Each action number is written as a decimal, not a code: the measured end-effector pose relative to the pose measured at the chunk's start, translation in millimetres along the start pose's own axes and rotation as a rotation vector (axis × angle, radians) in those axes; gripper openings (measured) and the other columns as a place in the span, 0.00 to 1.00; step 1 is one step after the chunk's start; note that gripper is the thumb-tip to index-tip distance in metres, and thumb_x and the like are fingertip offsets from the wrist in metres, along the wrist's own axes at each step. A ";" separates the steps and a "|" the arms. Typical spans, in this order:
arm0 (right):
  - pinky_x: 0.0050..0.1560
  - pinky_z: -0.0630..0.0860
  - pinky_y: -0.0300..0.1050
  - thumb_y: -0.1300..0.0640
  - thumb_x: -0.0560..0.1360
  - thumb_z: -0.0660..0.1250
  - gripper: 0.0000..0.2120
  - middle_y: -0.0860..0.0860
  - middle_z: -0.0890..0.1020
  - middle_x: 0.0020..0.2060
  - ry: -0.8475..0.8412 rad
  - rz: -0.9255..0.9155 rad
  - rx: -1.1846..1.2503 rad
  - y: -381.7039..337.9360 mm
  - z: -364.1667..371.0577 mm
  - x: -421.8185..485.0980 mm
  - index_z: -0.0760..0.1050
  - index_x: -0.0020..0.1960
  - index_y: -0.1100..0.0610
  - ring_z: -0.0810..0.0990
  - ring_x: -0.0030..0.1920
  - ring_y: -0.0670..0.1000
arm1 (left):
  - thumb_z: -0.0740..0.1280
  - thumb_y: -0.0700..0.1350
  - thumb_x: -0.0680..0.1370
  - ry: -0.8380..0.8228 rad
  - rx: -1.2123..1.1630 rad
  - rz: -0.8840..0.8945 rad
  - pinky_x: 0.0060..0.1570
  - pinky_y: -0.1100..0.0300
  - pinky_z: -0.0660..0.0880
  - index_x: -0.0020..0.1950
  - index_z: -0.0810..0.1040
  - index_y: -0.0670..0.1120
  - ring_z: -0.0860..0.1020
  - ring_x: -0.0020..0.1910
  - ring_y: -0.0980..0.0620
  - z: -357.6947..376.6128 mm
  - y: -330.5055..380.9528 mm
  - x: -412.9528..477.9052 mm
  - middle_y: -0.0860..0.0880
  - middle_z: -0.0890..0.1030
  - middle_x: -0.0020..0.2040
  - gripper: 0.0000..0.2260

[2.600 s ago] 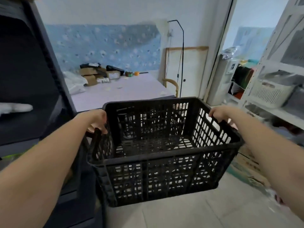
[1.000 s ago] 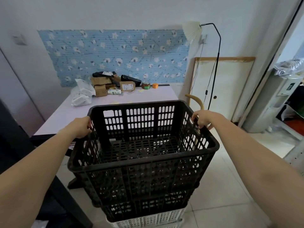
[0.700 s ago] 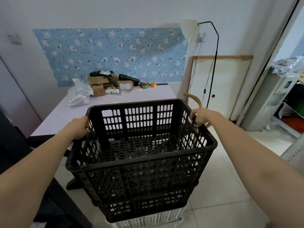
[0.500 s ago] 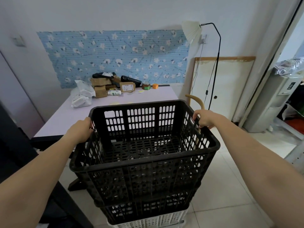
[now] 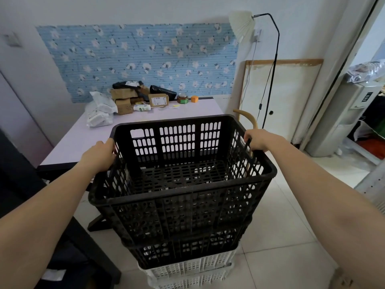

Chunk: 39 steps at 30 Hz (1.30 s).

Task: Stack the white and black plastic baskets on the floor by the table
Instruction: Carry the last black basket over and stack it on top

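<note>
A black slotted plastic basket [image 5: 183,207] fills the middle of the head view, sitting in the top of a stack. Under it is a second black basket [image 5: 187,248], and below that a white basket [image 5: 191,272] on the tiled floor. My left hand [image 5: 99,156] grips the top basket's left rim. My right hand [image 5: 257,139] grips its right rim. The top basket is empty inside. Most of the white basket is hidden by the black ones.
A pale purple table [image 5: 83,142] stands just behind the stack, with cardboard boxes [image 5: 123,101] and white bags at its far end. A black floor lamp [image 5: 270,69] and a leaning board stand at the right. Dark furniture [image 5: 25,195] lies to the left.
I turned from the shelves to the table and carried the black basket onto the stack. Over the last second it has barely moved; both hands keep their grip.
</note>
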State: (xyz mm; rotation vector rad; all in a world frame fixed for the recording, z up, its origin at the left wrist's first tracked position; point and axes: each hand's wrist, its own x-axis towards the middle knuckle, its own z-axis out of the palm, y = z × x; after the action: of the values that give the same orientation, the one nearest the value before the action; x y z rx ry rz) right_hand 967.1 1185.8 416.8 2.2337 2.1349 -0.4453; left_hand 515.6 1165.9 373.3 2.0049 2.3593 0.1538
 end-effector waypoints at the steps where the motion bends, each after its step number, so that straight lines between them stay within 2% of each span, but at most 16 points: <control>1: 0.48 0.71 0.46 0.68 0.75 0.59 0.17 0.57 0.76 0.53 0.000 -0.010 -0.031 -0.8 1.4 -1.5 0.72 0.62 0.59 0.73 0.50 0.55 | 0.62 0.45 0.78 -0.007 0.015 0.000 0.48 0.47 0.73 0.57 0.68 0.42 0.75 0.51 0.37 -0.1 0.2 -2.2 0.38 0.73 0.55 0.11; 4: 0.51 0.72 0.46 0.66 0.76 0.61 0.16 0.58 0.76 0.59 -0.003 -0.016 -0.077 -2.6 6.3 -3.1 0.73 0.62 0.59 0.75 0.55 0.56 | 0.64 0.47 0.77 -0.035 0.081 0.002 0.52 0.44 0.75 0.61 0.67 0.42 0.74 0.55 0.36 0.1 2.7 -10.3 0.38 0.71 0.58 0.15; 7: 0.56 0.75 0.50 0.60 0.76 0.64 0.12 0.58 0.78 0.57 -0.016 -0.033 -0.124 -6.0 10.5 -2.2 0.74 0.59 0.58 0.77 0.56 0.58 | 0.66 0.48 0.76 -0.089 0.158 -0.013 0.55 0.45 0.74 0.66 0.67 0.46 0.73 0.60 0.38 -0.8 8.6 -24.6 0.39 0.69 0.62 0.20; 11: 0.60 0.71 0.52 0.56 0.76 0.62 0.13 0.59 0.76 0.58 0.079 -0.089 -0.227 -8.4 14.6 -1.2 0.73 0.60 0.55 0.73 0.60 0.59 | 0.65 0.51 0.75 -0.099 0.155 -0.037 0.57 0.47 0.74 0.70 0.68 0.51 0.73 0.63 0.41 -7.2 15.0 -45.4 0.43 0.72 0.63 0.23; 15: 0.59 0.72 0.52 0.55 0.75 0.63 0.12 0.57 0.76 0.58 0.125 -0.201 -0.230 -9.4 9.1 -1.8 0.75 0.59 0.53 0.75 0.58 0.59 | 0.64 0.51 0.74 -0.079 0.158 -0.080 0.56 0.47 0.76 0.63 0.75 0.51 0.75 0.60 0.42 -17.9 25.0 -72.0 0.45 0.77 0.59 0.17; 18: 0.58 0.75 0.54 0.55 0.75 0.64 0.10 0.54 0.79 0.56 0.086 -0.270 -0.192 -13.2 6.2 -7.5 0.76 0.56 0.54 0.77 0.56 0.57 | 0.64 0.51 0.75 -0.080 0.155 -0.120 0.52 0.49 0.76 0.60 0.77 0.50 0.76 0.58 0.42 -25.5 40.1 -91.9 0.45 0.79 0.58 0.15; 21: 0.61 0.74 0.55 0.57 0.75 0.63 0.06 0.54 0.80 0.55 0.031 -0.325 -0.151 -19.8 7.2 -16.6 0.76 0.52 0.53 0.77 0.55 0.57 | 0.63 0.51 0.75 -0.065 0.155 -0.149 0.51 0.51 0.74 0.61 0.77 0.50 0.76 0.59 0.42 -34.5 56.9 -108.1 0.45 0.79 0.60 0.15; 24: 0.65 0.71 0.53 0.57 0.76 0.63 0.10 0.55 0.79 0.58 -0.024 -0.384 -0.143 -28.3 6.9 -36.2 0.78 0.55 0.55 0.77 0.57 0.56 | 0.64 0.51 0.75 -0.074 0.138 -0.149 0.51 0.52 0.74 0.59 0.78 0.49 0.77 0.58 0.42 -46.7 71.5 -127.4 0.46 0.79 0.59 0.14; 27: 0.64 0.71 0.50 0.58 0.78 0.62 0.11 0.55 0.78 0.61 -0.044 -0.409 -0.116 -36.5 4.0 -61.8 0.77 0.59 0.57 0.75 0.60 0.56 | 0.64 0.51 0.75 -0.043 0.130 -0.133 0.50 0.52 0.75 0.55 0.80 0.49 0.78 0.56 0.42 -58.7 79.3 -148.5 0.46 0.80 0.57 0.13; 30: 0.64 0.71 0.49 0.58 0.78 0.61 0.12 0.55 0.77 0.63 -0.025 -0.430 -0.097 -42.5 4.4 -93.9 0.77 0.59 0.57 0.73 0.63 0.56 | 0.63 0.50 0.75 -0.028 0.133 -0.122 0.54 0.51 0.76 0.56 0.80 0.49 0.78 0.57 0.42 -69.2 81.7 -175.9 0.47 0.80 0.58 0.13; 34: 0.59 0.73 0.48 0.60 0.77 0.61 0.11 0.55 0.77 0.61 0.014 -0.431 -0.068 -46.5 11.5 -144.5 0.78 0.57 0.56 0.75 0.60 0.56 | 0.62 0.51 0.75 -0.046 0.141 -0.081 0.56 0.49 0.76 0.56 0.79 0.49 0.78 0.55 0.43 -75.3 75.7 -219.0 0.47 0.80 0.56 0.13; 36: 0.57 0.74 0.48 0.60 0.77 0.62 0.11 0.55 0.77 0.60 0.018 -0.424 -0.070 -46.6 17.7 -174.8 0.77 0.57 0.55 0.75 0.59 0.56 | 0.62 0.50 0.75 -0.057 0.130 -0.045 0.54 0.49 0.77 0.54 0.80 0.49 0.79 0.53 0.43 -75.8 69.7 -243.4 0.47 0.81 0.53 0.12; 39: 0.59 0.74 0.48 0.59 0.78 0.62 0.11 0.54 0.77 0.60 0.009 -0.405 -0.079 -43.3 30.3 -221.2 0.76 0.59 0.55 0.76 0.58 0.55 | 0.61 0.48 0.74 -0.067 0.134 -0.003 0.46 0.52 0.76 0.50 0.80 0.47 0.79 0.49 0.43 -71.6 61.2 -286.8 0.47 0.82 0.51 0.10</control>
State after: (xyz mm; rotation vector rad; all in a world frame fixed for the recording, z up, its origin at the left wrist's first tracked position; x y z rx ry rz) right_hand 913.5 966.4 443.7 1.7628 2.5626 -0.3493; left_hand 615.5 889.3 441.5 2.0279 2.3904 -0.0722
